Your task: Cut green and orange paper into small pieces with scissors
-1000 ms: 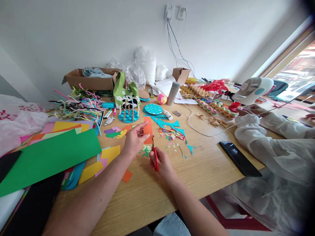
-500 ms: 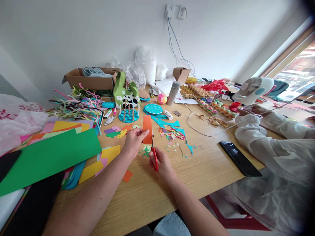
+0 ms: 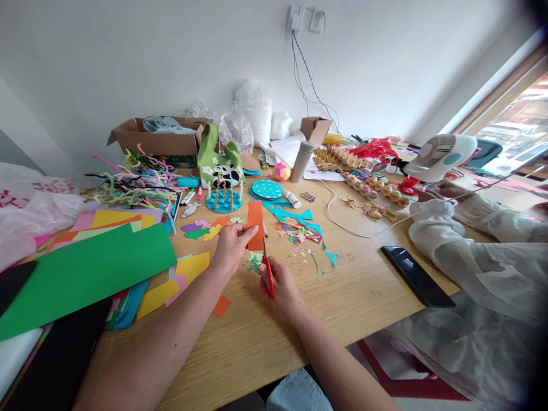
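Observation:
My left hand [image 3: 233, 245] pinches the left edge of an upright strip of orange paper [image 3: 256, 220] above the table. In my right hand [image 3: 282, 282] is a pair of scissors with red handles [image 3: 269, 278], its dark blades pointing away from me along the right side of the strip near its lower end. Small green paper scraps [image 3: 253, 261] lie beneath the strip. A loose orange paper piece [image 3: 222, 306] rests near my left forearm. Several fish-shaped paper cutouts [image 3: 197, 233] lie just beyond my left hand.
Coloured paper sheets [image 3: 98, 262] are piled at left, with pipe cleaners [image 3: 132, 177] behind. Blue paper offcuts [image 3: 293, 214] lie beyond the scissors, near a grey bottle [image 3: 302, 161]. At right are a phone [image 3: 417, 276], a fan [image 3: 440, 157] and another person's pale sleeve [image 3: 454, 245].
Almost nothing differs. My hands, the orange paper and the scissors keep nearly the same place, with only a slight shift. The other person's hand at right has moved a little.

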Demonstrator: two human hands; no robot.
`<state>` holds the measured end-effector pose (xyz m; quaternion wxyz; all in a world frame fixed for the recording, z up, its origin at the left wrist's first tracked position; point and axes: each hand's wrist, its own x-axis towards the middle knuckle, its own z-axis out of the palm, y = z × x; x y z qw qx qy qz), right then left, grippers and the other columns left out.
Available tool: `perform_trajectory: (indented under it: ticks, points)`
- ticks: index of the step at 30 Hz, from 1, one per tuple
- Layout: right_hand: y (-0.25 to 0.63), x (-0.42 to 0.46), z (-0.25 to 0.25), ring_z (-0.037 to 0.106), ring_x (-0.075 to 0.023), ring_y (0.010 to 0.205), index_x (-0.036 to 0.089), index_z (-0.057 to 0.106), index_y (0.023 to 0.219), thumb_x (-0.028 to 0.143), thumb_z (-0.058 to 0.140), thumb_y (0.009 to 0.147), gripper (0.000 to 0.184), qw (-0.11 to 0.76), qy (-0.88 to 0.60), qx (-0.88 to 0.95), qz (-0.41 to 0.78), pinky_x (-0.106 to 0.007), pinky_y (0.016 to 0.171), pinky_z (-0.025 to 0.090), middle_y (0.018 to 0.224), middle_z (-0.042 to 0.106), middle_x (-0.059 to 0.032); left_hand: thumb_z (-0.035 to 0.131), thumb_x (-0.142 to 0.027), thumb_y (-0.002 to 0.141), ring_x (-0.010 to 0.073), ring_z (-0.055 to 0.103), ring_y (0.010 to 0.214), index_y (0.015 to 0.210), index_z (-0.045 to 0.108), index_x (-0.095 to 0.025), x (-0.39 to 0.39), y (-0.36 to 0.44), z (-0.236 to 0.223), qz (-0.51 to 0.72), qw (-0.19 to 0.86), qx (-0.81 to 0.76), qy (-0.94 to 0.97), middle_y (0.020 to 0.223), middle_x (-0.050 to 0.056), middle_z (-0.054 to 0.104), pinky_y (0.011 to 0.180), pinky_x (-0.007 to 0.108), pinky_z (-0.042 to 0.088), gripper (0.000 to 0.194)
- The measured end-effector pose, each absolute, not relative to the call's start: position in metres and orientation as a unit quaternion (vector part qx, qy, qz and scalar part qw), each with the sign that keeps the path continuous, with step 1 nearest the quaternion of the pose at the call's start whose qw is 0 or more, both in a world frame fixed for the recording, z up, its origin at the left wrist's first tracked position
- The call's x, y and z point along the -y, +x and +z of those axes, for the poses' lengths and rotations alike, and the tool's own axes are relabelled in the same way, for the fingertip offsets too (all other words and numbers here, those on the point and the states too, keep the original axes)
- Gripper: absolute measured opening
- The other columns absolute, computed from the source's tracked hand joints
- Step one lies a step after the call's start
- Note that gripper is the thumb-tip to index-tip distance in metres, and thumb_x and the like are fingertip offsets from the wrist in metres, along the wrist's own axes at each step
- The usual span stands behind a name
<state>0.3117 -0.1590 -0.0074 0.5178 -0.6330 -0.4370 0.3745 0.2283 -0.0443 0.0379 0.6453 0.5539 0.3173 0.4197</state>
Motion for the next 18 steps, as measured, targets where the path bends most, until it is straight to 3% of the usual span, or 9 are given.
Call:
perform_trajectory:
  ticks: [18]
  points:
    - [0.3126, 0.1586, -0.0042, 0.045, -0.0101, 0.044, 0.021, 0.044, 0.068, 0.061, 0.047, 0.085, 0.044, 0.511, -0.645, 0.454, 0.343, -0.021, 0.044, 0.034, 0.051, 0.052, 0.0027, 0.075, -0.041, 0.062, 0.0174, 0.058, 0.063, 0.067, 0.069, -0.015, 0.0482, 0.2297, 0.0385, 0.399, 0.655, -0.314, 0.56, 0.058, 0.001, 0.062, 0.059, 0.028, 0.042, 0.027]
